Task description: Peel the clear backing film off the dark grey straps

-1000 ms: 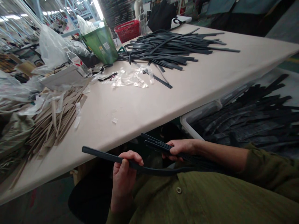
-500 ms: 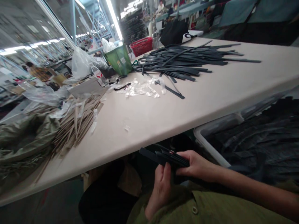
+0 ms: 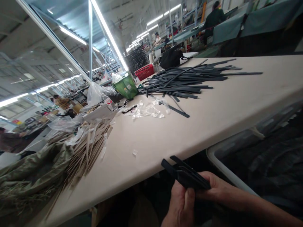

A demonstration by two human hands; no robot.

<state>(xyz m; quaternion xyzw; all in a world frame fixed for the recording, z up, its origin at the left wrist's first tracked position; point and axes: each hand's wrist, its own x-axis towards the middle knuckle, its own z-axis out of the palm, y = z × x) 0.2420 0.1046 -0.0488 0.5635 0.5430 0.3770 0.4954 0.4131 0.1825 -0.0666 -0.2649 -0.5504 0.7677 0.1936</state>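
Observation:
A bundle of dark fabric strips point(image 3: 189, 178) is held in front of me, just off the near edge of the table point(image 3: 151, 145). My left hand point(image 3: 181, 200) grips the bundle from below, thumb and fingers closed on it. My right hand point(image 3: 210, 186) is wrapped round its right end. Two strip ends stick out at the upper left, apart from the rest. Farther back on the table lies a large heap of similar dark strips point(image 3: 184, 80).
Tan strips point(image 3: 91, 148) and a green cloth sack point(image 3: 35, 170) lie at the left. Clear plastic scraps point(image 3: 149, 108), a green bag point(image 3: 126, 87) and a red basket point(image 3: 144, 72) are farther back. A white-rimmed bin point(image 3: 222, 164) stands at right. Several people work in the background.
The view has tilted up, so the table and its contents sit lower in the picture. Both hands still hold the bundle, now seen farther right and lower, with two strip ends more separated.

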